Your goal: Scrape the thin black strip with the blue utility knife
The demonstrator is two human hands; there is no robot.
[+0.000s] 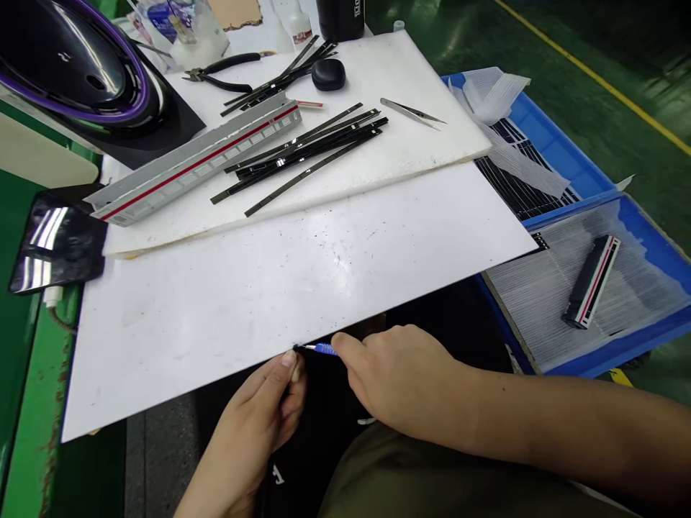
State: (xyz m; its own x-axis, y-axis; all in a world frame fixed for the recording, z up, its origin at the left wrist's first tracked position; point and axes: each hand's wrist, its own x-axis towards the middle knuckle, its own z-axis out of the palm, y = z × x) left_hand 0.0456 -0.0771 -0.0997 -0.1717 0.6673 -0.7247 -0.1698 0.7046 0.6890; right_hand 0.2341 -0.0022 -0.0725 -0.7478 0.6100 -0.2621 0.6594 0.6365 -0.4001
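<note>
My right hand (402, 374) grips a blue-handled tool (325, 349) with a thin metal tip, pointing left. At the board's front edge, the tip meets a small dark piece (296, 348) pinched between the thumb and fingers of my left hand (273, 399). Most of that piece is hidden, so its kind does not show. Beyond both hands lies the white board (216, 309), dotted with dark specks. Farther back, thin black strips (313, 150) lie in a loose pile on a white foam sheet (432, 144).
A grey profile with a red stripe (199, 165) lies beside the strips. Cutting pliers (221, 75), tweezers (413, 111) and a small black case (328, 74) rest farther back. Blue trays (583, 360) stand at right, one bearing a striped block (591, 282). A phone (59, 241) sits left.
</note>
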